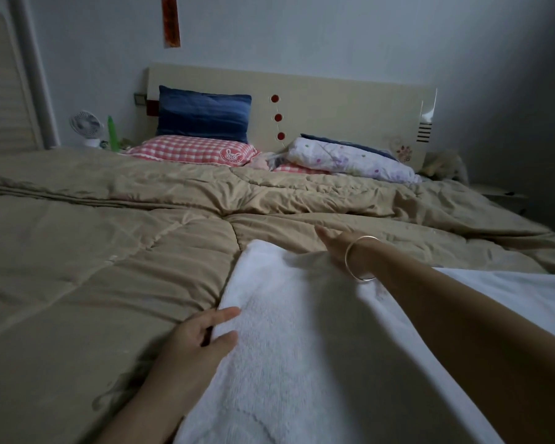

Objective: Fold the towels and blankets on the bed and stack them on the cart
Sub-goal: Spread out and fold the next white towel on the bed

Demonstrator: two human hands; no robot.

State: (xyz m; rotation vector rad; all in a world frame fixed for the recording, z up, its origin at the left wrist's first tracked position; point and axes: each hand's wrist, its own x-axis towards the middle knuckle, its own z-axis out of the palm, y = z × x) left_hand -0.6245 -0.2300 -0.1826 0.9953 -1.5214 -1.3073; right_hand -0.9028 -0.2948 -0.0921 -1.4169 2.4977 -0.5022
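Observation:
A white terry towel (pixel 289 331) lies spread over the tan quilt (pixel 93 257) on the bed, reaching from the near edge towards the middle. My left hand (pixel 202 334) is at the towel's left folded edge, thumb on top and fingers against the side of the fold. My right hand (pixel 334 245), with a bangle on the wrist, lies flat at the towel's far edge with straight fingers stretched onto the quilt. The cart is out of sight.
At the headboard (pixel 334 104) lie a blue pillow (pixel 202 113), a pink checked pillow (pixel 193 150) and a rolled floral blanket (pixel 353 158). A small fan (pixel 85 126) and a green bottle (pixel 113 133) stand at the left. A nightstand (pixel 500 197) stands at the right.

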